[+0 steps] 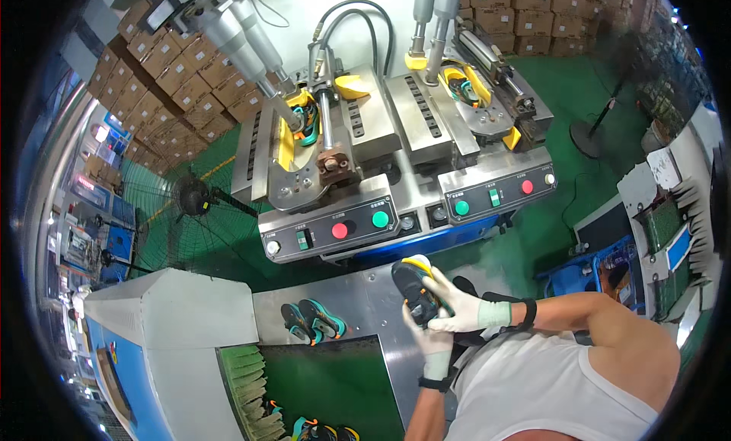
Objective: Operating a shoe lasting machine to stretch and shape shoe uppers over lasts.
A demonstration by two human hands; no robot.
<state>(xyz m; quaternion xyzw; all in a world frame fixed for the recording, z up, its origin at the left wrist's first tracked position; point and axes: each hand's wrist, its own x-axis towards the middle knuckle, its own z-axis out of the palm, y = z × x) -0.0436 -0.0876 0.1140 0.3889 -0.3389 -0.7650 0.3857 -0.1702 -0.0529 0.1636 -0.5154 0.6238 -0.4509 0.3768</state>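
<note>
Both my gloved hands hold a black sneaker with a yellow and white sole edge, tilted over the metal ledge. My right hand is closed on its side, fingers near the sole. My left hand grips the lower end; some of its fingertips are hidden behind the shoe. To the left on the ledge rests a pair of black and teal sneakers with orange touches. Beyond it stands a two-station press, with a shoe in the left station and another shoe in the right.
Control panels with coloured buttons front the press. Several shoes lie on the green surface at the bottom, beside a bristle curtain. A grey and white housing stands left. Fans and stacked cartons are farther off.
</note>
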